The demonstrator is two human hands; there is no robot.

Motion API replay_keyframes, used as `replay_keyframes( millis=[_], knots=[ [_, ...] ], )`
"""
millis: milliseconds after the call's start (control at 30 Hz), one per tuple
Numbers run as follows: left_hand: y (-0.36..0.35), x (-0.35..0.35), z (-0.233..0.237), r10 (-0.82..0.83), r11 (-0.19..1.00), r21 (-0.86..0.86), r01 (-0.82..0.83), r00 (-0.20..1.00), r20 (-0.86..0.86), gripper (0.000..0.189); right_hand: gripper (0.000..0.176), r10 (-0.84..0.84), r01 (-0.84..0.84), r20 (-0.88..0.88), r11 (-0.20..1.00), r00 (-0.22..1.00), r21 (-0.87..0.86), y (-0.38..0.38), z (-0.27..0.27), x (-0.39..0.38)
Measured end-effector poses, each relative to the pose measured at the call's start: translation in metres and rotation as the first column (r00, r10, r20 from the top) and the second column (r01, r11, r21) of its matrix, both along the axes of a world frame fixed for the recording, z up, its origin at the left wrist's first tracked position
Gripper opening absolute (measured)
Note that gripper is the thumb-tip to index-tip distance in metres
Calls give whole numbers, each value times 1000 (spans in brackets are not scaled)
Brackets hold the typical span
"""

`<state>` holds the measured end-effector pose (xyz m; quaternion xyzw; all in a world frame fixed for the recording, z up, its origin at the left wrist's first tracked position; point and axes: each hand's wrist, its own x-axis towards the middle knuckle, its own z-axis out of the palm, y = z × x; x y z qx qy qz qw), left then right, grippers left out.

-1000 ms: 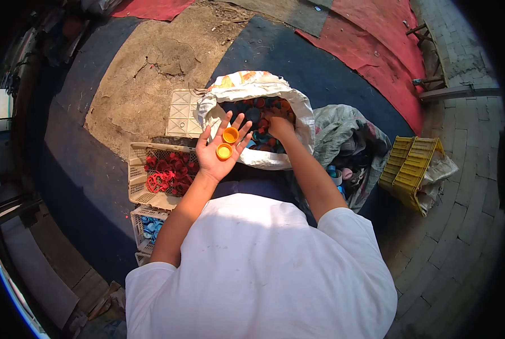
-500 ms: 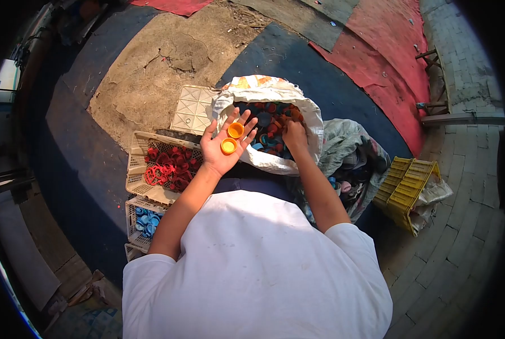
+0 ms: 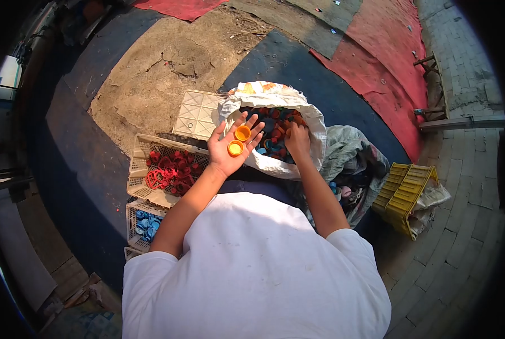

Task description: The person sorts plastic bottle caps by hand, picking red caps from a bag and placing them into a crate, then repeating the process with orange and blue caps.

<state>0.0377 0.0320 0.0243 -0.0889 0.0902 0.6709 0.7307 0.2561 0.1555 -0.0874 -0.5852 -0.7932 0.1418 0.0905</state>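
Note:
Two orange bottle caps (image 3: pixel 235 148) rest on the upturned palm and fingers of my left hand (image 3: pixel 223 153), whose fingers are spread. The lower cap looks yellow inside. My left hand is over the near left rim of a white woven sack (image 3: pixel 315 127). Inside the sack lie many loose caps (image 3: pixel 272 129) in orange, red, blue and dark colours. My right hand (image 3: pixel 297 141) reaches in at the right side of the opening, its fingers curled down among the caps. What those fingertips hold, if anything, is hidden.
Left of me stand a crate of red caps and rings (image 3: pixel 173 172) and a crate of blue caps (image 3: pixel 146 225). An overturned pale crate (image 3: pixel 198 116) lies behind. A second sack (image 3: pixel 348 138) and a yellow crate (image 3: pixel 402 189) are at right.
The whole view has shifted slightly, with sack and hands a little lower and to the right. Both caps stay on my left palm; my right hand remains in the sack.

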Motion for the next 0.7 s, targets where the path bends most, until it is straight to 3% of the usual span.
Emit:
replay_keyframes(
  millis=[67, 133, 267, 300, 400, 467, 533, 633, 700],
  knots=[
    [0, 0, 0, 3, 1000, -4, -3, 1000, -16, 61, 33, 3, 7, -96, 995, 995, 97, -3, 23, -6],
    [0, -1, 0, 5, 1000, -4, -5, 1000, 0, 60, 38, -15, 24, -338, 999, 941, 21, 0, 30, -7],
    [2, -2, -2, 0, 1000, 2, 0, 1000, -8, 58, 46, -16, -61, -687, 994, 727, -88, -13, 83, -26],
    [3, -2, -3, -5, 1000, -1, 5, 1000, -15, 57, 44, 50, -99, -735, 995, 676, -24, -16, 89, -32],
    [4, -3, -9, -60, 997, -44, 56, 993, -104, 54, 43, 181, -205, -730, 977, 659, 57, -35, 140, -52],
    [4, -4, -16, -103, 992, -88, 90, 982, -161, 53, 42, 397, -356, -680, 911, 617, 209, -41, 154, -63],
    [3, -3, -16, -119, 991, -68, 111, 984, -133, 53, 51, 458, -508, -624, 854, 633, 110, -50, 162, -74],
    [3, 1, -1, -79, 995, -76, 66, 980, -185, 53, 52, 601, -575, -374, 795, 706, 193, -60, 147, -85],
    [6, -2, -6, -68, 997, -36, 64, 987, -148, 51, 51, 602, -559, -398, 796, 693, 231, -61, 147, -86]
  ],
)
